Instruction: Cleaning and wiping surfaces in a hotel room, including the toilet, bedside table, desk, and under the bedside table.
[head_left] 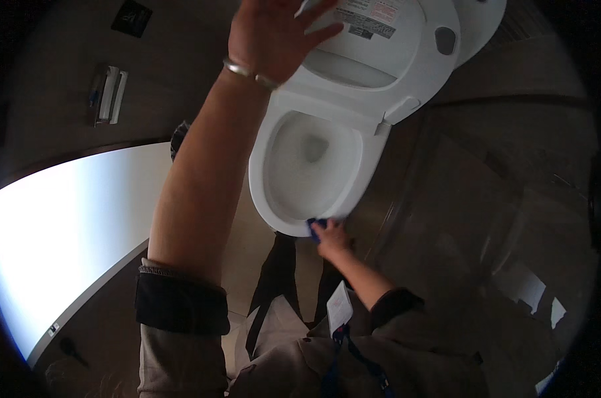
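A white toilet bowl [256,169] stands before me with its seat [442,74] and lid [487,30] raised. My right hand [334,240] presses a dark blue cloth [316,230] on the front rim of the bowl. High at the top of the view, my left hand [270,37], a metal bangle [238,68] at its wrist, reaches in front of the raised seat and lid. Its thumb and fingers are spread, and the fingertips are partly cut off by the frame's edge. Printed labels [365,17] are on the white surface behind that hand.
At the left is a bright, glowing white panel [81,189]. A wall-mounted holder [110,95] and a dark square plate [132,19] are above it. Glass-like panels [479,209] with reflections stand to the right. A badge [339,308] hangs on a lanyard from my neck.
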A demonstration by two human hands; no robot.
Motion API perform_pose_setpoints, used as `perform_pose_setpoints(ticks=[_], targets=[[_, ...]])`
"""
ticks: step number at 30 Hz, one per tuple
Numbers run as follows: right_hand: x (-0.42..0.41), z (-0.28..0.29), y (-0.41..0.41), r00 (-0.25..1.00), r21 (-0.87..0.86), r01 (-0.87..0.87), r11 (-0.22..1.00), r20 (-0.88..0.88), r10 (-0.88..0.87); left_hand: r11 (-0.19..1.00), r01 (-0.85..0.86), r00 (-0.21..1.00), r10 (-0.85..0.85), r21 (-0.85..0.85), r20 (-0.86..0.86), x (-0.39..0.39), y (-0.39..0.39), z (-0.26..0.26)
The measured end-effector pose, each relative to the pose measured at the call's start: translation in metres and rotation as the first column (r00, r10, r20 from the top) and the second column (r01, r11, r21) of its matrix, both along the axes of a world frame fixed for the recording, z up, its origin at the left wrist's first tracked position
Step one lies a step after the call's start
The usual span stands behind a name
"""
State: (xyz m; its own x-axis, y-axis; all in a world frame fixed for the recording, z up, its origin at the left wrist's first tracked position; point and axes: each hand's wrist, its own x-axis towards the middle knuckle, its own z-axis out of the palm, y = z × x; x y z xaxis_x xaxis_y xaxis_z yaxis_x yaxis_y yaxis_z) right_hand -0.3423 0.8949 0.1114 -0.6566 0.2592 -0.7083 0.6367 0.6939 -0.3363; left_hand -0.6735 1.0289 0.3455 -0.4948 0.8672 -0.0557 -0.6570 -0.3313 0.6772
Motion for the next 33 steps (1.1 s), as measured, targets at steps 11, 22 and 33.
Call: perform_pose_setpoints(ticks=[11,22,33], targets=[[-0.053,0.005,0.007,0.974,-0.335,0.118,0.935,-0.145,-0.175,0.750,0.055,0.923,0.213,-0.659,0.320,0.114,-0.307,-0.133],[-0.044,-0.025,0.104,0.962,0.393,-0.266,0.880,0.163,0.218,0.538,0.283,0.669,0.481,-0.794,0.566,0.312,-0.441,-0.142],[-0.069,-0.006,-0.038,0.414,-0.609,0.758,-0.234,0.726,-0.549,0.557,0.221,0.712,0.469,-0.800,0.523,0.301,-0.444,-0.147]])
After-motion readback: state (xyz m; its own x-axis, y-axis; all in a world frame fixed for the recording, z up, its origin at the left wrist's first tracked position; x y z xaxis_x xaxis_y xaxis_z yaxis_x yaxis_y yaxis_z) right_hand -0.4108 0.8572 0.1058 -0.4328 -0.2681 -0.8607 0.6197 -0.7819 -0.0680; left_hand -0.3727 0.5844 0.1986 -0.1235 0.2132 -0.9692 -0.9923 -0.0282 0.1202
